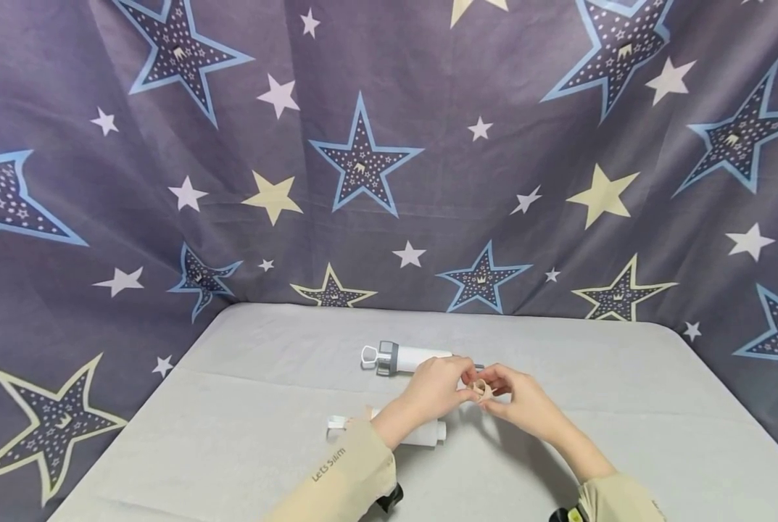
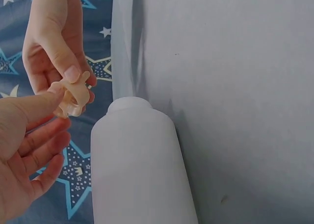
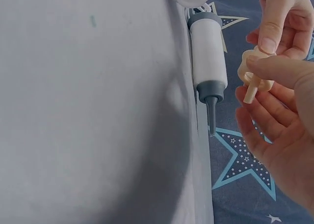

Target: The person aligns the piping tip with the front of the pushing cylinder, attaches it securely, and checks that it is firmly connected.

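Note:
Both hands meet above the table, pinching one small beige piece (image 1: 482, 390) between thumbs and fingers. It has a wavy, scalloped outline, and a short stem points down from it in the right wrist view. What kind of part it is I cannot tell. My left hand (image 1: 439, 384) holds it from the left, and my right hand (image 1: 518, 397) from the right. Behind the hands lies a white hand pump (image 1: 421, 359) with grey collars, a loop handle and a thin grey nozzle. Below the left forearm lies a white bottle-shaped cylinder (image 2: 140, 170) with a narrower neck, partly hidden by the sleeve.
A pale grey cloth covers the table (image 1: 245, 406). A dark curtain (image 1: 389, 239) printed with stars hangs along its back and sides. Near the left sleeve, a small whitish fitting (image 1: 337, 423) shows at the cylinder's left end.

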`<state>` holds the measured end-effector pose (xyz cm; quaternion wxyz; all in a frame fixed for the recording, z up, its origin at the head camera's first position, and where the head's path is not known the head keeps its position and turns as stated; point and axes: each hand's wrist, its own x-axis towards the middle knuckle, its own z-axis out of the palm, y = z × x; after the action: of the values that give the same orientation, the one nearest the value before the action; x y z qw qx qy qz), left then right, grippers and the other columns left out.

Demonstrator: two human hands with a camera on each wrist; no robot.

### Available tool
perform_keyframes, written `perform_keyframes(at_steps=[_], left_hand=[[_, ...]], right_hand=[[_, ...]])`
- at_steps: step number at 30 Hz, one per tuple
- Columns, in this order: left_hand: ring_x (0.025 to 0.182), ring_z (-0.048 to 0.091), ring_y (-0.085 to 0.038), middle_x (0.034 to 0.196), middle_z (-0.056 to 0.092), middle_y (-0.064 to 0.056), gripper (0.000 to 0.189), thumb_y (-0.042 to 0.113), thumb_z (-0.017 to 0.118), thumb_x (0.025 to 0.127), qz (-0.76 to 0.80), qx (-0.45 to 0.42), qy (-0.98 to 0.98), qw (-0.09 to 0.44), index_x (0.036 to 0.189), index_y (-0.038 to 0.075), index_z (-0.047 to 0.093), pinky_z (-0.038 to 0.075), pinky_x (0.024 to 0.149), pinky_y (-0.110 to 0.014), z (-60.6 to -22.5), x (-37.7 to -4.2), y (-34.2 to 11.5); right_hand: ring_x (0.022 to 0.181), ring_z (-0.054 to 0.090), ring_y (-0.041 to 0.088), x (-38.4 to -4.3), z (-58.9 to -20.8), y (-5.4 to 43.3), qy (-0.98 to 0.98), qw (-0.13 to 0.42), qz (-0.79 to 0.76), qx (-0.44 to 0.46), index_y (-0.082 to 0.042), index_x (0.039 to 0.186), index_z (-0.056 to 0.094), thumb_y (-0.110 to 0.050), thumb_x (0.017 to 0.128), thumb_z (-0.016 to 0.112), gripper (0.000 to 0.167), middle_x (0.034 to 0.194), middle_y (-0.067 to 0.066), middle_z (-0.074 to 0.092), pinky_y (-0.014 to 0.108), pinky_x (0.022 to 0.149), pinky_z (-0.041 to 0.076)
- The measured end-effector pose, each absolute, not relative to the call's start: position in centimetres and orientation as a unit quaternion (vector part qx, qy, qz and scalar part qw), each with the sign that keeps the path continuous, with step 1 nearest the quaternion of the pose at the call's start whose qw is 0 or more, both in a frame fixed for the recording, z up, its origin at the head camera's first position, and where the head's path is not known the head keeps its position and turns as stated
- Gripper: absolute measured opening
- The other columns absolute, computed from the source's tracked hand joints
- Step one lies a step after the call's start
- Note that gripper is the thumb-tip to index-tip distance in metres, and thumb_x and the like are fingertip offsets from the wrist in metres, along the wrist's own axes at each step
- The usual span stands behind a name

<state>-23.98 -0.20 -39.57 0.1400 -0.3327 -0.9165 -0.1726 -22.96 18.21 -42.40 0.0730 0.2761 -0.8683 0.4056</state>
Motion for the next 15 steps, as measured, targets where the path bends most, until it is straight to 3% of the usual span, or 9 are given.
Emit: perform_keyframes(at_steps=[7,15], left_hand=[[0.071,0.059,-0.002,0.081,0.064,0.012,0.027,0.043,0.070,0.072,-0.186,-0.329,-0.915,0.138,0.085,0.021,0.062,0.043,0.063,-0.016,-39.4,-23.9,0.0],[0.067,0.056,0.000,0.077,0.063,0.013,0.028,0.046,0.069,0.071,-0.193,-0.330,-0.914,0.135,0.085,0.022,0.063,0.041,0.061,-0.015,-39.6,-24.0,0.0]], right_hand=[[0.082,0.061,0.012,-23.0,-42.5,18.2,-0.853,0.070,0.439,0.273,-0.008,0.105,0.060,-0.014,0.076,0.071,0.031,0.099,0.003,0.065,0.032,0.078,0.051],[0.084,0.060,0.016,-21.9,-41.3,17.8,-0.845,0.059,0.463,0.260,-0.001,0.106,0.059,-0.006,0.076,0.070,0.032,0.101,0.011,0.064,0.034,0.079,0.050]])
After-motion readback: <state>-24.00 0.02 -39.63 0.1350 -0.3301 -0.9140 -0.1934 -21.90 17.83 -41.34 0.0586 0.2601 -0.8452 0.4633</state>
